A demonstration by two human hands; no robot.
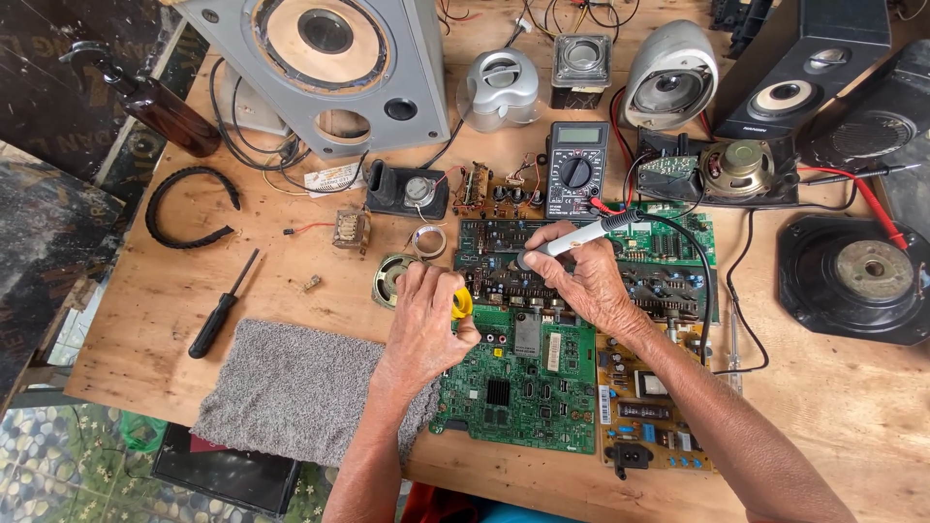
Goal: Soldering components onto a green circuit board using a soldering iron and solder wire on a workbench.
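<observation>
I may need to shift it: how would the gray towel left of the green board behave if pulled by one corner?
The towel looks soft and floppy, so it would likely drag and bunch rather than slide flat. Its right edge lies under the left hand, so it may snag there.

Both forearms reach up from the near edge, the left hand curled closed, the right hand gripping with bent fingers.

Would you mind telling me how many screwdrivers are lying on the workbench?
1: a black-handled screwdriver lies left of the grey towel's top edge. Others may be hidden among the boards and speakers.
</observation>
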